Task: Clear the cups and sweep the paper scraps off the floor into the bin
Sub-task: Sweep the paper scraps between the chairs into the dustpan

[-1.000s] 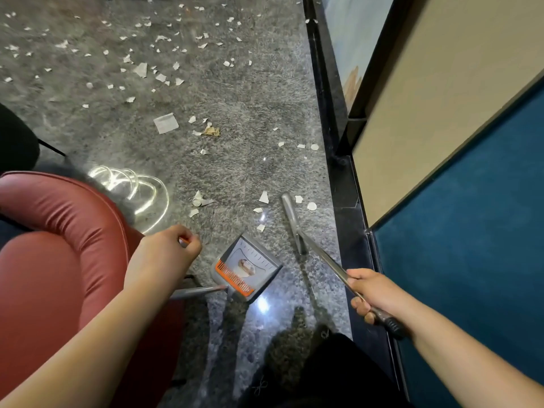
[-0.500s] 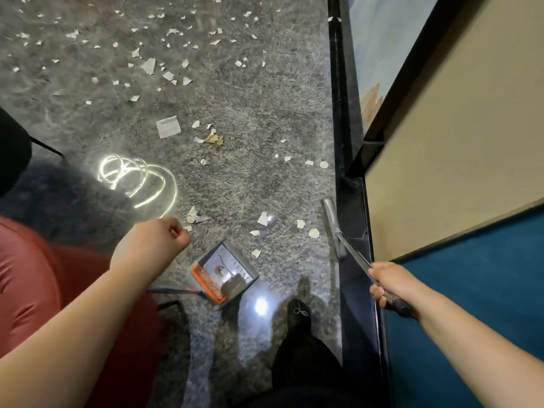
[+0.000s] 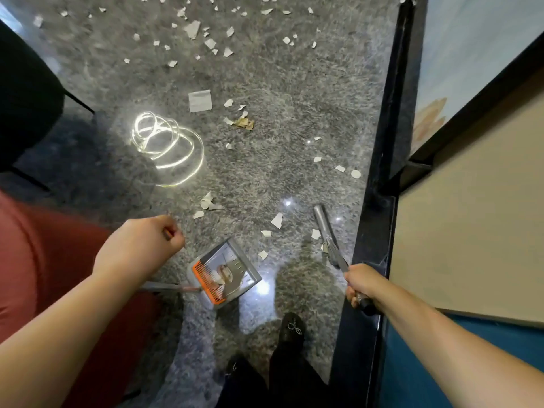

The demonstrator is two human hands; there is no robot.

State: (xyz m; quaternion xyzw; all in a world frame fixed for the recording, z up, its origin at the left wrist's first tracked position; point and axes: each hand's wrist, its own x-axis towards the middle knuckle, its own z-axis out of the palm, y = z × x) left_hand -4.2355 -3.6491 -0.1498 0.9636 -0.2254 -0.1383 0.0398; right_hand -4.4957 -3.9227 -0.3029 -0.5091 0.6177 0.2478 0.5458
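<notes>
Near the feet, paper scraps [image 3: 276,220] lie at twelve o'clock of the dustpan [image 3: 225,273], whose handle is gripped by the left hand [image 3: 138,251]. Broom [image 3: 325,231] is held by the right hand [image 3: 363,285]. Being light and flimsy, scraps are best swept gently.

no readable text, labels or numbers

Both forearms are bare, no sleeves showing. At six o'clock, black trousers [image 3: 282,378] and a black shoe [image 3: 292,331] with a small silver ornament on its toe.
</notes>
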